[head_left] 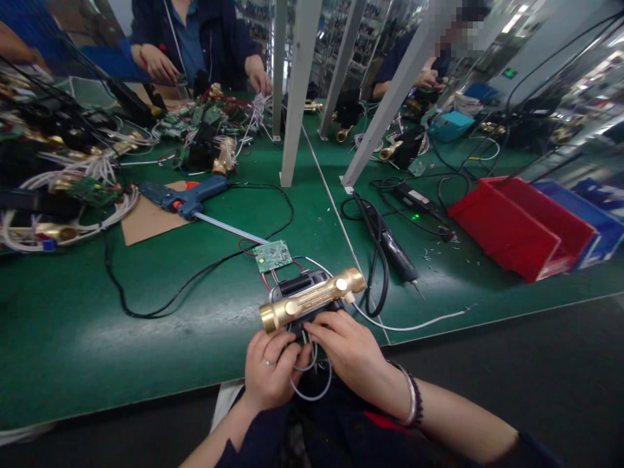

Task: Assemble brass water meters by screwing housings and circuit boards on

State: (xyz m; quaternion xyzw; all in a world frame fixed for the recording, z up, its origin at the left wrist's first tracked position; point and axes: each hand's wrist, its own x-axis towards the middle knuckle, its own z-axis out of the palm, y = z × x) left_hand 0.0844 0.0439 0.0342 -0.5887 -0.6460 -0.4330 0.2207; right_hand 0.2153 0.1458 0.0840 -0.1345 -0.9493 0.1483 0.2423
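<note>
A brass pipe fitting (312,299) with threaded ends lies on a black housing (297,283) at the table's front edge. Wires join the housing to a green circuit board (273,256) just behind it. My left hand (273,370) is closed at the near side, its fingers pinching a looped grey cable (314,395). On the right of that cable, my right hand (348,344) is closed with its fingertips against the black housing, under the brass pipe. The fingertips partly hide where the cable meets the housing.
A blue glue gun (199,194) lies on cardboard (146,221) at left. Right of the work are a black electric screwdriver (394,250), a white cable (419,327) and red bins (517,227). Metal posts (299,97) stand behind; co-workers' hands (158,63) work across the table.
</note>
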